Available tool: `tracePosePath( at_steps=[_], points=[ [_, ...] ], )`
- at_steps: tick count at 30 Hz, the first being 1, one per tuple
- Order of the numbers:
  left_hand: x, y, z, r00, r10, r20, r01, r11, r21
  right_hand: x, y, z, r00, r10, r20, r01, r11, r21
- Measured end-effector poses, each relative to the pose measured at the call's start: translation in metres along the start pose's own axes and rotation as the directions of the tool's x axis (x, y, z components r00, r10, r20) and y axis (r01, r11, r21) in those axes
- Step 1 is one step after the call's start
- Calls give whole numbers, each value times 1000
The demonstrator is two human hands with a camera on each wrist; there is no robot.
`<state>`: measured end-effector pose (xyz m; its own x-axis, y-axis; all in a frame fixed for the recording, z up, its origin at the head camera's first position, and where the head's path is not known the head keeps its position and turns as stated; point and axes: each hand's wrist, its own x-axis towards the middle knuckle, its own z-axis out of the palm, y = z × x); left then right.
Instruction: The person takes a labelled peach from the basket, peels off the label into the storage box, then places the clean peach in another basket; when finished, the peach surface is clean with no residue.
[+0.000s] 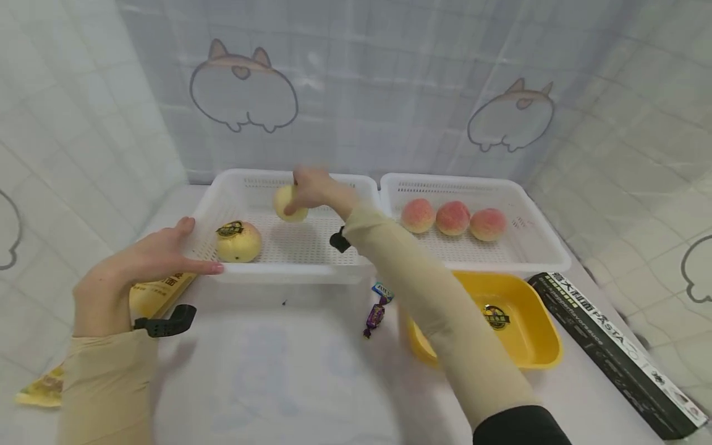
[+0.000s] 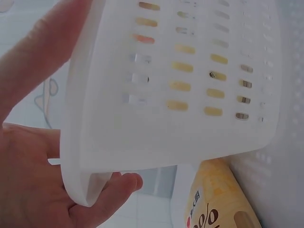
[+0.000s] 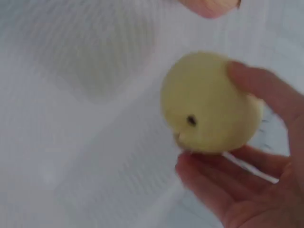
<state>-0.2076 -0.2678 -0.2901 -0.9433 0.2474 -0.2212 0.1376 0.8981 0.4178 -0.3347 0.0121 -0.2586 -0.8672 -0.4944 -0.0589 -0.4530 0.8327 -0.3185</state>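
My right hand (image 1: 319,188) holds a pale yellow round fruit (image 1: 285,203) above the floor of the left white plastic basket (image 1: 300,272). In the right wrist view, thumb and fingers grip this fruit (image 3: 209,104) from opposite sides, and a small dark spot shows on its skin. A second yellow fruit (image 1: 241,247), with a pink blush and a black-and-gold label, lies at the left end of that basket. My left hand (image 1: 147,256) grips the basket's front left corner, thumb along the front rim. The left wrist view shows the basket's slotted wall (image 2: 137,133) close up.
To the right, another white basket (image 1: 534,262) holds three pinkish peaches (image 1: 452,218). In front of it are a yellow bowl (image 1: 534,315) and a long black pasta box (image 1: 612,352). A purple-wrapped candy (image 1: 375,315) lies mid-table. Behind the left hand is a yellow package (image 1: 158,296).
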Motion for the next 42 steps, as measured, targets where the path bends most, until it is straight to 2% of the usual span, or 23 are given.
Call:
tracePosePath(
  at_steps=[3,6,8,10,12,14,15,17,21,25,28,31,33,35,38,41,42],
  points=[
    [-1,-3,-2,1000,-10,15,10,1000,-12,-31,4,-19,989,-144,-42,142,989,-31],
    [-1,-5,-2,1000,-7,20,8,1000,-8,-77,11,-29,951,-286,-120,279,958,-70],
    [0,-5,-1,1000,-4,19,4,1000,-6,-113,16,-30,908,-376,-188,361,926,-107],
    [1,-5,-1,1000,3,21,-3,1000,-2,-149,21,-25,853,-456,-255,434,890,-142],
    [1,-6,-1,1000,4,29,-4,1000,-4,-182,25,-15,790,-528,-311,498,849,-175],
    [1,-8,-2,999,8,35,-8,1000,-4,-209,27,-1,738,-577,-350,536,816,-215],
    [0,-10,-3,999,7,35,-7,1000,-3,-221,26,7,719,-594,-361,547,804,-233],
    [-2,-13,-5,999,9,35,-9,1000,0,-240,23,24,706,-606,-366,547,795,-261],
    [-3,-17,-9,999,10,44,-9,1000,-23,-258,11,57,708,-619,-340,500,780,-376],
    [-10,-13,-10,999,15,31,-14,999,-32,-253,2,87,707,-649,-280,454,720,-524],
    [-16,2,-10,998,61,-18,-61,998,-3,-243,0,107,694,-678,-244,430,662,-614],
    [-23,26,-10,985,147,-88,-145,989,25,-237,1,122,696,-682,-224,435,649,-624],
    [-27,43,-10,964,221,-147,-219,975,33,-237,1,123,727,-655,-205,468,691,-551],
    [-32,57,-7,932,292,-216,-292,956,35,-241,2,117,770,-610,-187,495,756,-428],
    [-37,75,-3,865,384,-324,-395,918,34,-246,3,108,827,-528,-190,491,845,-212],
    [-40,91,5,812,447,-377,-472,881,27,-247,4,105,863,-454,-220,451,890,-66],
    [-40,96,8,789,484,-379,-510,860,36,-247,4,104,878,-421,-225,427,904,-27]
  ],
)
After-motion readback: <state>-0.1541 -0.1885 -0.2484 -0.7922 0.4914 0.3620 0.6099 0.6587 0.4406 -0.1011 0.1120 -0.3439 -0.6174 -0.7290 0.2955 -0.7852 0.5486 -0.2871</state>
